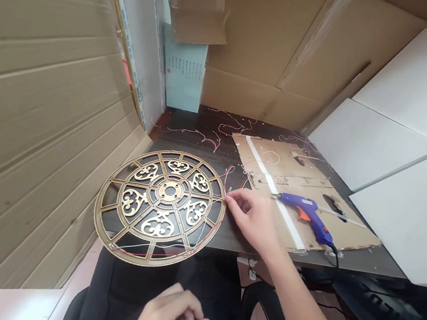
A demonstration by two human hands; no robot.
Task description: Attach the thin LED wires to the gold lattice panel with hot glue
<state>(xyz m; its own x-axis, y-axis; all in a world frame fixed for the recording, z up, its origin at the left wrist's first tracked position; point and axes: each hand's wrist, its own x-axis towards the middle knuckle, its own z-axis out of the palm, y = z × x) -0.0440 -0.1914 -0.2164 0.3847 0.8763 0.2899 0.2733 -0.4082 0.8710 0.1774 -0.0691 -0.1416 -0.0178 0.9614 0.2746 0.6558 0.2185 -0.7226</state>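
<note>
Wire pair (pixel 169 255) runs partway round the gold openwork disc (pixel 176 193), left of your right hand (pixel 253 215), fingertips pinching it; slack beyond them looks unlaid. Your left hand (pixel 174 313): half-curled, apparently empty.

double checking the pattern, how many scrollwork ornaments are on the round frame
6 scrollwork ornaments on the round frame: top, upper left, upper right, lower left, lower right, bottom.

glare on floor (pixel 30 309); edges stretched
</note>
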